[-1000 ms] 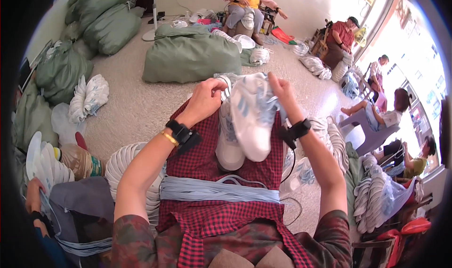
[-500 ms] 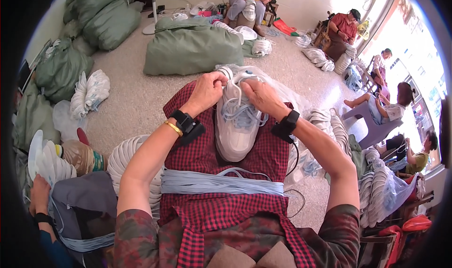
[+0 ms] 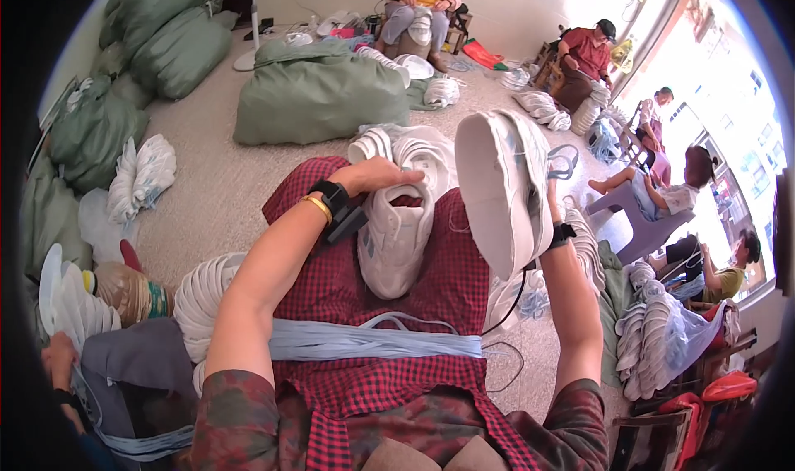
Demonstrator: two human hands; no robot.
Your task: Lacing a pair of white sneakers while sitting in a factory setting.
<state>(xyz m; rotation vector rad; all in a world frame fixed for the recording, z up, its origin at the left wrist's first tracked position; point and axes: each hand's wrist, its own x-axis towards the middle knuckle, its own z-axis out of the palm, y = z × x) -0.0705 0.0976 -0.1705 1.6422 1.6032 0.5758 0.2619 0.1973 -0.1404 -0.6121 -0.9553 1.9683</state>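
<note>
A white shoe (image 3: 495, 194) is raised at the right, tilted with its pale sole toward the left. My right hand (image 3: 553, 206) grips it from the far side; the shoe hides most of the fingers. A loop of blue-grey shoelace (image 3: 564, 163) sticks out beside it. Another white shoe (image 3: 392, 252), with no lace visible, lies toe toward me on my lap, between my knees. My left hand (image 3: 377, 175) is closed at its collar end, thumb stretched across and the other fingers hidden. More white shoes (image 3: 422, 150) are nested behind it.
A bundle of light blue laces (image 3: 377, 340) lies across my checked apron (image 3: 290, 305). Ahead is a large green sack (image 3: 323, 98). Stacked white shoes (image 3: 207, 293) stand at my left, near a co-worker's hand (image 3: 60, 359). Several people sit at the back and right.
My right hand has lifted the laced shoe off my lap to the right and turned it. An unlaced shoe now shows on my lap, with my left hand at it. The view has shifted slightly.
</note>
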